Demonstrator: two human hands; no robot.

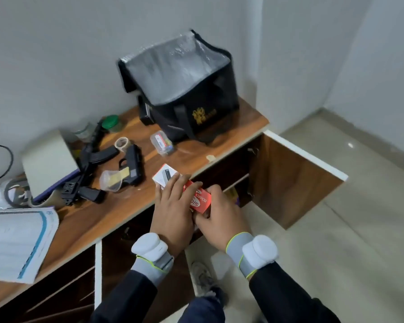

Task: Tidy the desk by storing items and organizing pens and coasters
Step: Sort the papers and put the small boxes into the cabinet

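At the front edge of the counter [91, 213], above a cabinet whose door [289, 178] is standing open, both hands are meeting on a red box [200, 198]. The right grip [219, 213] is grasping this box, with fingers curling round its near end. The left grip [173, 206] is released; its fingers are lying almost straight across the red box and a white box [162, 177] touching it behind. A black bag [191, 108] is standing open at the far end of the counter.

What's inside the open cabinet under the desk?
A shelf crosses the cabinet; below it a yellow and purple item, too blurred to name. Above is dark. The right hand and red box cover the rest.
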